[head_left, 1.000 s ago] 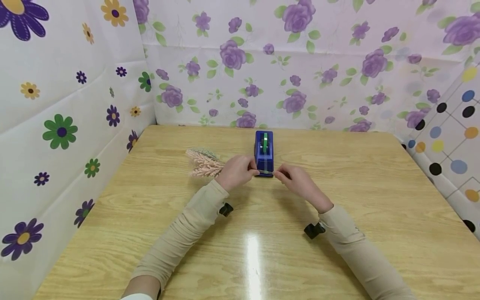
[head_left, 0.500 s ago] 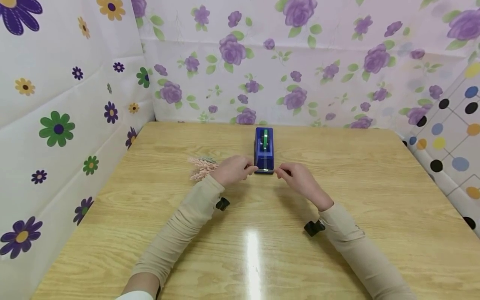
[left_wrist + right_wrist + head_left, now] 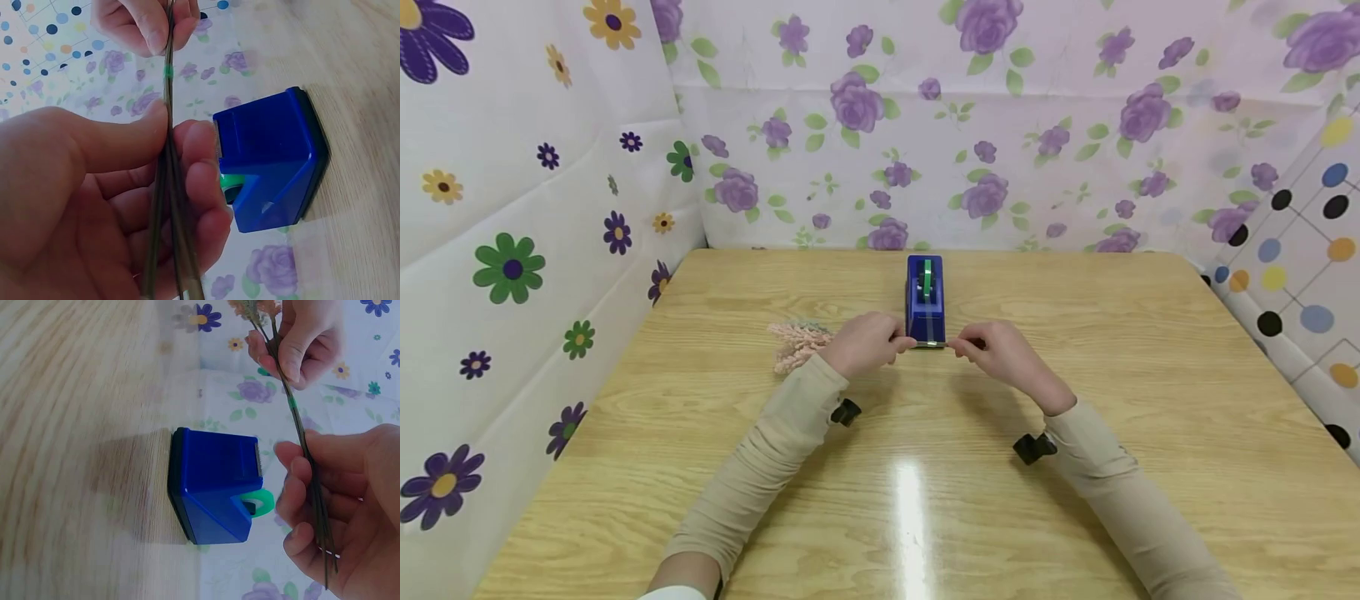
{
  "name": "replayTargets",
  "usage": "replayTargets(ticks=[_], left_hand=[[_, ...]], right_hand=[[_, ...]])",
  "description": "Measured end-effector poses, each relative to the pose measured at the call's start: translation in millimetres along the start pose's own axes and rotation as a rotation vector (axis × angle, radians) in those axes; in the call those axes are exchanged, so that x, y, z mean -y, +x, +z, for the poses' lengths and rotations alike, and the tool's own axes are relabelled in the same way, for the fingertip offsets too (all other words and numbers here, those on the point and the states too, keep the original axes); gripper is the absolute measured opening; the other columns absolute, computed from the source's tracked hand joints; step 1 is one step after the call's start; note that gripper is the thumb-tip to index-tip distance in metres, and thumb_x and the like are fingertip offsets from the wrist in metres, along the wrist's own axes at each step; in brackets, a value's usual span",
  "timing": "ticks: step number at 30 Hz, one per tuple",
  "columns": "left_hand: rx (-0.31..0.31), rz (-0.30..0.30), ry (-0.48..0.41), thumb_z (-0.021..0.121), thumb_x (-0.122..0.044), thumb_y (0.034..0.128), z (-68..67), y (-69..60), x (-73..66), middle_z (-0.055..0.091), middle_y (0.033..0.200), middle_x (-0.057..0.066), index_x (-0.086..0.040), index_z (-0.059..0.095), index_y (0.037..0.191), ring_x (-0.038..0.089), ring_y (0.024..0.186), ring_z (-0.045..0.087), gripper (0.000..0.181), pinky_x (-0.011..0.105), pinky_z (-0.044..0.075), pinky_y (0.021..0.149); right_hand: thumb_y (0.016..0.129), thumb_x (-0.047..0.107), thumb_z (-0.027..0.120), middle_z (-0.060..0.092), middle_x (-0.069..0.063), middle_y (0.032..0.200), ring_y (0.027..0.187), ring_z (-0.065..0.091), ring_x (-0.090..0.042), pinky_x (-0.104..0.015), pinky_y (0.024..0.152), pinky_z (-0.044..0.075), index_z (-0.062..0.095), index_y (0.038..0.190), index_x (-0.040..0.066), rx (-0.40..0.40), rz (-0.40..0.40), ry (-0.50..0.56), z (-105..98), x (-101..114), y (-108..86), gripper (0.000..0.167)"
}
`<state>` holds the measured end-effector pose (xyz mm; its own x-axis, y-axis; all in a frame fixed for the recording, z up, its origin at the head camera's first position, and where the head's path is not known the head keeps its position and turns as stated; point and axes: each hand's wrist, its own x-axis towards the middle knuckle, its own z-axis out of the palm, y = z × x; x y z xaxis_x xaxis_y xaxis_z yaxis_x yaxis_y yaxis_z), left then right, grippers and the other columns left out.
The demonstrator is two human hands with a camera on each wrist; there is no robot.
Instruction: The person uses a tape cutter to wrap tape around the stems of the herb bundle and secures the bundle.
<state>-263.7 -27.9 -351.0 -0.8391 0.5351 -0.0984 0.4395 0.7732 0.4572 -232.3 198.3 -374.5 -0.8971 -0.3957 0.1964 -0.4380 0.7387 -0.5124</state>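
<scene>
A bunch of flowers with pale pink heads (image 3: 797, 343) lies across both hands, its thin dark stems (image 3: 320, 503) spanning the gap between them. My left hand (image 3: 867, 343) pinches the stems close to the flower heads. My right hand (image 3: 996, 357) holds the lower stems between thumb and curled fingers. A small band of green tape (image 3: 168, 72) wraps the stems between the hands. Just beyond the stems, a blue tape dispenser (image 3: 215, 462) with a green tape roll (image 3: 264, 501) stands on the table. Its toothed cutting edge (image 3: 259, 456) faces the stems.
The wooden table (image 3: 1120, 333) runs back to a curtain with purple roses (image 3: 857, 104). Flowered cloth (image 3: 512, 350) borders the left side and dotted cloth (image 3: 1315, 275) the right. A small black camera (image 3: 1034, 448) sits at the right wrist.
The flower heads have turned and dropped slightly toward me beside the left hand. The green band on the stems shows less in the head view. Both hands keep nearly the same place.
</scene>
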Motion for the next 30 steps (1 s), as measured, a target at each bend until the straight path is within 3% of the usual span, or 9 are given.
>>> replayTargets(ticks=[5,17,22,24,27,30], left_hand=[[-0.017,0.026,0.016,0.058,-0.033,0.0975,0.5,2.3,0.3,0.061,0.068,0.000,-0.007,0.063,0.079,0.010,0.056,0.049,0.032,0.023,0.036,0.053],[-0.156,0.044,0.031,0.066,-0.032,0.0922,10.1,4.3,-2.0,0.062,0.075,0.002,-0.009,0.060,0.084,0.011,0.061,0.047,0.025,0.023,0.036,0.056],[-0.127,0.055,-0.033,0.060,-0.030,0.0963,8.9,4.8,-1.3,0.062,0.075,0.002,-0.007,0.065,0.087,0.011,0.061,0.048,0.025,0.023,0.038,0.057],[-0.087,0.056,-0.049,0.055,-0.030,0.0992,6.9,3.7,-1.7,0.055,0.066,0.000,-0.007,0.062,0.078,0.010,0.056,0.044,0.032,0.022,0.036,0.055],[-0.053,0.069,-0.050,0.052,-0.025,0.1012,4.5,1.1,-1.6,0.050,0.063,0.001,-0.004,0.065,0.077,0.011,0.053,0.037,0.035,0.024,0.033,0.056],[-0.069,0.092,-0.023,0.056,-0.019,0.0993,5.0,-0.4,0.1,0.066,0.076,0.006,-0.003,0.073,0.091,0.010,0.058,0.046,0.025,0.024,0.039,0.060]], right_hand=[[0.097,0.019,0.061,0.069,-0.011,0.077,0.061,0.052,-0.008,-0.024,0.057,0.043,0.071,0.084,0.004,0.026,-0.022,-0.001,-3.3,-1.3,-1.7,0.022],[0.095,0.018,0.063,0.058,-0.001,0.067,0.058,0.045,-0.009,-0.023,0.056,0.038,0.065,0.085,0.006,-0.012,-0.019,-0.035,-1.6,-3.3,-1.4,0.015],[0.102,0.025,0.051,0.063,-0.008,0.068,0.052,0.040,-0.010,-0.026,0.054,0.036,0.069,0.087,0.003,0.037,0.068,-0.060,0.3,-2.4,-0.7,0.032],[0.104,0.026,0.047,0.059,-0.006,0.063,0.050,0.037,-0.011,-0.027,0.054,0.034,0.069,0.084,0.002,0.044,0.096,-0.074,1.1,-2.7,-0.4,0.037],[0.103,0.026,0.047,0.045,0.001,0.055,0.048,0.034,-0.011,-0.026,0.052,0.032,0.066,0.078,0.004,0.034,0.103,-0.082,2.5,-2.9,0.2,0.038],[0.102,0.025,0.051,0.040,0.003,0.053,0.048,0.033,-0.010,-0.026,0.052,0.031,0.064,0.074,0.005,0.000,0.076,-0.081,3.7,-3.3,1.0,0.037]])
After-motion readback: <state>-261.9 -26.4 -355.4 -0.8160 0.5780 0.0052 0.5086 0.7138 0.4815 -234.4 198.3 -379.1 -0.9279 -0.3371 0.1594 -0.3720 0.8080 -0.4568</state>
